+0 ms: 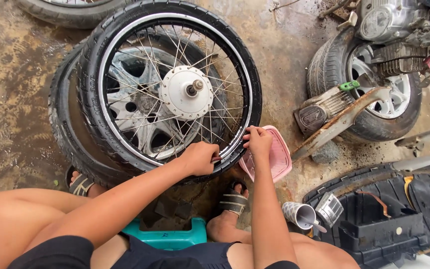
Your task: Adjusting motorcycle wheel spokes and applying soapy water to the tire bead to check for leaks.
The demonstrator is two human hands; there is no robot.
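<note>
both arms reach forward from a low crouch over a spoked wheel (175,89) lying on a larger loose tyre (68,134) on the wet floor. the left hand (200,158) is curled, its grip closed around a thin tool (217,159) at the rim. the right hand (258,142) pinches the tyre's edge (fingertips bent down), just beside a pink tub (277,159).

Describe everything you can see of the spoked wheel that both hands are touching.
The spoked wheel has a black tyre, a shiny metal rim, thin wire spokes and a pale round hub with a short axle. It lies flat on a larger tyre with an alloy wheel. The left hand and right hand grip its near edge.
</note>
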